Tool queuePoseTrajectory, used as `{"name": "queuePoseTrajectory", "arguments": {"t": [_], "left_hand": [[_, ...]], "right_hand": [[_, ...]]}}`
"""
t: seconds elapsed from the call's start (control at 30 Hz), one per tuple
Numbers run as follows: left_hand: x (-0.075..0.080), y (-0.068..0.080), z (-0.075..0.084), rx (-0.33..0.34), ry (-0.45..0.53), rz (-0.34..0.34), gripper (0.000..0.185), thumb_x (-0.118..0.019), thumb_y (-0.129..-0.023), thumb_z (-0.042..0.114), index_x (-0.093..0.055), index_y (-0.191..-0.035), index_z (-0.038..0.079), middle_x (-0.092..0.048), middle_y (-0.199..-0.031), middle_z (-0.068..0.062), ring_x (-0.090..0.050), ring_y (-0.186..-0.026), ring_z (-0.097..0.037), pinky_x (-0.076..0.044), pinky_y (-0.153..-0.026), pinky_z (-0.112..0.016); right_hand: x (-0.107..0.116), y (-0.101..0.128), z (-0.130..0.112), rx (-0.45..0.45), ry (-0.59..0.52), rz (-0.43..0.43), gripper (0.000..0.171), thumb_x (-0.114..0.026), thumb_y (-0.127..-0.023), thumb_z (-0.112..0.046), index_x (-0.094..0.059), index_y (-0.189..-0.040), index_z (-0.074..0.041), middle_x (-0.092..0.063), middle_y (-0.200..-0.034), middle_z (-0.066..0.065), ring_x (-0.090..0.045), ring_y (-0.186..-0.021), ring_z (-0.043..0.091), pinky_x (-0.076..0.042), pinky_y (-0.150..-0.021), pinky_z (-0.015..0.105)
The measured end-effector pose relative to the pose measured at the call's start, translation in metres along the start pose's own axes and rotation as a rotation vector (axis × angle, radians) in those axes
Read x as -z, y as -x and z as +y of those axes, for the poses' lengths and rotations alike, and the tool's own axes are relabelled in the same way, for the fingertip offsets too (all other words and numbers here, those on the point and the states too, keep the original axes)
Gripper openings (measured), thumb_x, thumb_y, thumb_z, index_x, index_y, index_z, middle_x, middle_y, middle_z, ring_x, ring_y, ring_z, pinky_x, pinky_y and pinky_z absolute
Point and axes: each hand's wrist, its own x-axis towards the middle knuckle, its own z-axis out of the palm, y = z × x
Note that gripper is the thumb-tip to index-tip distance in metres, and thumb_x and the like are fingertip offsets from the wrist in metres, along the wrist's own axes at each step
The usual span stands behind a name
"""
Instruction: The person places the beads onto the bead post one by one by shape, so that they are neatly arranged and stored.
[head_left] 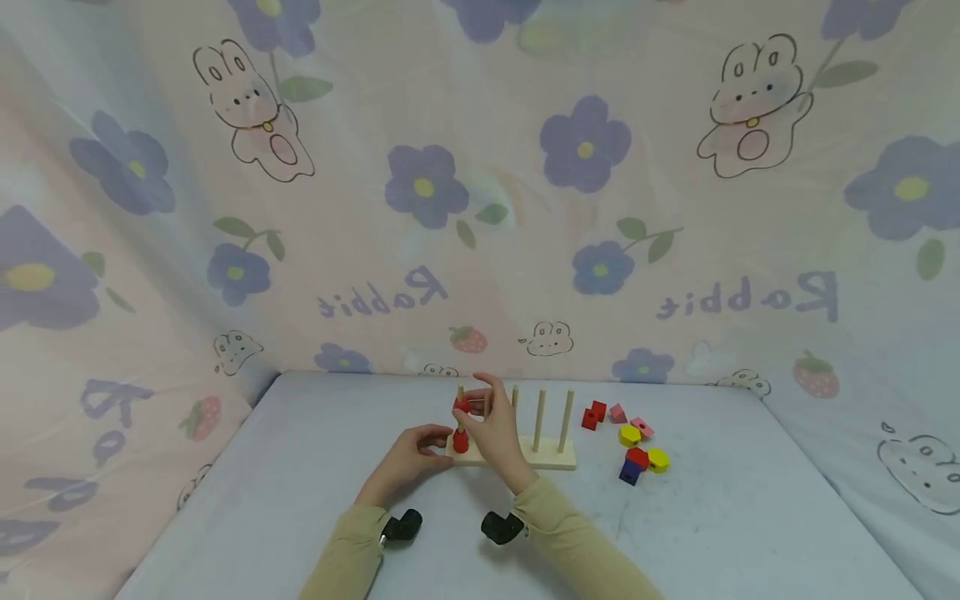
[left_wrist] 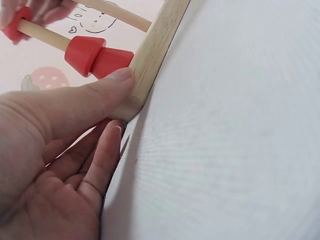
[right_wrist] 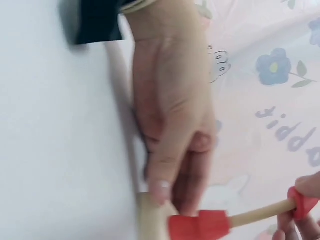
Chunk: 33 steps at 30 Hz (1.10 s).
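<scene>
A pale wooden peg board (head_left: 555, 454) with several upright pegs stands on the table. My left hand (head_left: 408, 458) holds its left end, the thumb on the base and a fingertip beside the corner. Two tapered red blocks (left_wrist: 85, 54) are stacked at the foot of the leftmost peg, next to that thumb. Higher on the same peg, my right hand (head_left: 497, 425) pinches another red block (right_wrist: 298, 203) between thumb and fingers. The peg passes through this block, and a gap separates it from the stack. In the head view the right hand partly hides the neighbouring pegs.
Loose blocks lie right of the board: red ones (head_left: 590, 418), pink ones (head_left: 642, 427), yellow ones (head_left: 657, 460) and a dark blue one (head_left: 631, 472). A printed curtain (head_left: 495, 250) hangs behind the white table (head_left: 720, 517). Black wrist devices (head_left: 501, 528) sit by both cuffs.
</scene>
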Motion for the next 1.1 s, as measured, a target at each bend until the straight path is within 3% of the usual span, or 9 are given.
{"name": "queuePoseTrajectory", "arguments": {"t": [0.27, 0.43, 0.6, 0.7, 0.9, 1.1], "left_hand": [[0.002, -0.003, -0.002, -0.028, -0.030, 0.007, 0.048, -0.078, -0.080, 0.015, -0.060, -0.123, 0.004, -0.065, -0.103, -0.006, -0.062, -0.085, -0.018, -0.050, -0.079, -0.034], [0.002, -0.002, -0.003, -0.033, -0.028, 0.015, 0.047, -0.078, -0.080, 0.013, -0.061, -0.123, 0.004, -0.065, -0.103, -0.006, -0.061, -0.086, -0.019, -0.050, -0.078, -0.033], [0.001, 0.006, 0.013, -0.052, -0.015, 0.002, 0.046, -0.075, -0.081, 0.006, -0.058, -0.123, -0.003, -0.064, -0.105, -0.016, -0.061, -0.089, -0.026, -0.050, -0.079, -0.037], [0.003, 0.010, 0.021, -0.053, -0.003, -0.015, 0.047, -0.074, -0.082, 0.004, -0.057, -0.124, -0.005, -0.063, -0.107, -0.021, -0.061, -0.091, -0.029, -0.050, -0.081, -0.039], [0.000, -0.003, -0.004, -0.019, 0.007, -0.010, 0.050, -0.078, -0.080, 0.013, -0.059, -0.125, 0.003, -0.065, -0.105, -0.008, -0.062, -0.085, -0.019, -0.050, -0.078, -0.032], [0.001, -0.001, -0.002, 0.003, 0.000, -0.002, 0.050, -0.079, -0.079, 0.014, -0.060, -0.124, 0.005, -0.064, -0.104, -0.005, -0.061, -0.085, -0.018, -0.050, -0.078, -0.032]], "right_hand": [[-0.002, 0.006, 0.019, -0.125, -0.024, -0.033, 0.027, -0.073, -0.080, 0.005, -0.061, -0.104, 0.003, -0.067, -0.097, 0.014, -0.063, -0.094, 0.029, -0.048, -0.085, 0.046], [0.001, 0.015, -0.001, -0.137, -0.049, -0.065, 0.027, -0.068, -0.080, 0.011, -0.058, -0.104, 0.011, -0.063, -0.099, 0.026, -0.059, -0.097, 0.043, -0.043, -0.089, 0.057], [0.006, 0.023, -0.010, -0.166, -0.042, -0.093, 0.027, -0.067, -0.083, 0.008, -0.058, -0.108, 0.011, -0.062, -0.103, 0.027, -0.058, -0.102, 0.042, -0.043, -0.090, 0.053], [0.010, 0.026, -0.010, -0.170, -0.055, -0.119, 0.031, -0.065, -0.083, 0.008, -0.057, -0.113, 0.011, -0.061, -0.109, 0.027, -0.055, -0.108, 0.043, -0.044, -0.090, 0.050], [0.029, 0.038, -0.008, -0.159, -0.089, -0.191, 0.049, -0.064, -0.082, 0.012, -0.047, -0.128, 0.014, -0.051, -0.126, 0.033, -0.043, -0.123, 0.047, -0.031, -0.103, 0.055], [0.052, 0.056, 0.012, -0.169, -0.035, -0.266, 0.065, -0.069, -0.081, 0.008, -0.039, -0.138, 0.008, -0.043, -0.138, 0.029, -0.039, -0.128, 0.043, -0.028, -0.105, 0.051]]}}
